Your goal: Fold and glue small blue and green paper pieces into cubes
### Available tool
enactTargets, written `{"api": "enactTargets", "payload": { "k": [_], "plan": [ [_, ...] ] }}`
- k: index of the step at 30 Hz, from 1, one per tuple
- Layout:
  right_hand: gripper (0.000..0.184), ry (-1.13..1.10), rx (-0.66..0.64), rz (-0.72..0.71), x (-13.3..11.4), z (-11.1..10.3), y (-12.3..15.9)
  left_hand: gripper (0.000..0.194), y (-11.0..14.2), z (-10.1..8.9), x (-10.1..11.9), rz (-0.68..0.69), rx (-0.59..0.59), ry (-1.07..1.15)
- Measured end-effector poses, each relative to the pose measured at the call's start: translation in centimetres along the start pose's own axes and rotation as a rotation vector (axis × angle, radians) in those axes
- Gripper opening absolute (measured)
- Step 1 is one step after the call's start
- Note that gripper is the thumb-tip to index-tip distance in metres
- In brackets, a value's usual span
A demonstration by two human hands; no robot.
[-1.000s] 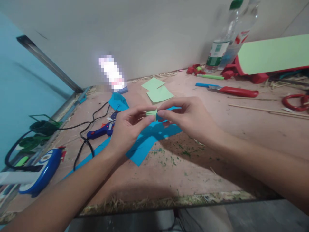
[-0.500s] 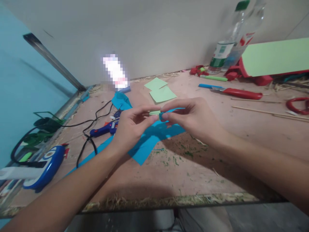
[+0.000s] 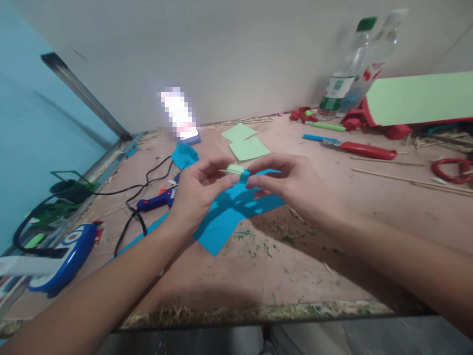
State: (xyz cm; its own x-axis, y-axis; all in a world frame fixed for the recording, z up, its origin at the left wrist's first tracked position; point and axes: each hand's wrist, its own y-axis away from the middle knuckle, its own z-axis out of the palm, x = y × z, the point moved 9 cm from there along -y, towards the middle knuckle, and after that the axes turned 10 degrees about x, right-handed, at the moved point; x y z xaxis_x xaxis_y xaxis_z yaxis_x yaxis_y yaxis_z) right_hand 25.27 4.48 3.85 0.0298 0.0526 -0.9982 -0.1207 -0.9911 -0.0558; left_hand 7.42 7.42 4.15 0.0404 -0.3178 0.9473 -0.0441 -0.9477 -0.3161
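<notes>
Head view: your left hand (image 3: pixel 201 192) is holding a small green piece (image 3: pixel 235 170) between thumb and fingertips, while your right hand (image 3: pixel 299 180) is pinching a blue tip (image 3: pixel 245 176) at that piece's right end, its thumb and forefinger set close together. Both hands are meeting in the middle, and the green piece is hovering between them, above a sheet of blue paper (image 3: pixel 216 234) that is lying on the tabletop (image 3: pixel 410 207) and catching their shadow. (Whether the blue tip is joined to the green, you cannot tell from here.) Just beyond your fingers, two green paper squares (image 3: pixel 249 149) are overlapping. A dark blue glue gun (image 3: pixel 153 200) is lying beside your left hand, partly hidden by it, with a black cord (image 3: pixel 130 206) looping nearby. Farther off to the right, a red-handled tool (image 3: pixel 369 149) is resting near some thin sticks (image 3: pixel 391 176), and two clear bottles (image 3: pixel 332 96) are standing by the wall (image 3: pixel 254 54). Green crumbs (image 3: pixel 258 246) are scattering the wood nearer you.
</notes>
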Motion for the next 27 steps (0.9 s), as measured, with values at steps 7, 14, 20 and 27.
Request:
{"api": "enactTargets", "payload": {
  "k": [7,14,20,27],
  "plan": [
    [0.01,0.037,0.018,-0.004,0.0,-0.2,-0.2,0.029,-0.2,0.2,0.4,-0.01,-0.056,-0.08],
    [0.01,0.115,0.055,0.009,0.4,-0.6,-0.8,0.024,0.6,2.3,0.9,0.449,-0.407,-0.627],
    [0.01,0.166,0.077,-0.006,0.8,-1.0,-1.2,0.025,0.6,2.2,0.3,0.415,-0.385,-0.608],
    [0.011,0.233,0.057,-0.073,0.7,-0.9,-1.4,0.029,0.6,2.4,-0.8,0.383,-0.47,-0.71]
  ]
}}
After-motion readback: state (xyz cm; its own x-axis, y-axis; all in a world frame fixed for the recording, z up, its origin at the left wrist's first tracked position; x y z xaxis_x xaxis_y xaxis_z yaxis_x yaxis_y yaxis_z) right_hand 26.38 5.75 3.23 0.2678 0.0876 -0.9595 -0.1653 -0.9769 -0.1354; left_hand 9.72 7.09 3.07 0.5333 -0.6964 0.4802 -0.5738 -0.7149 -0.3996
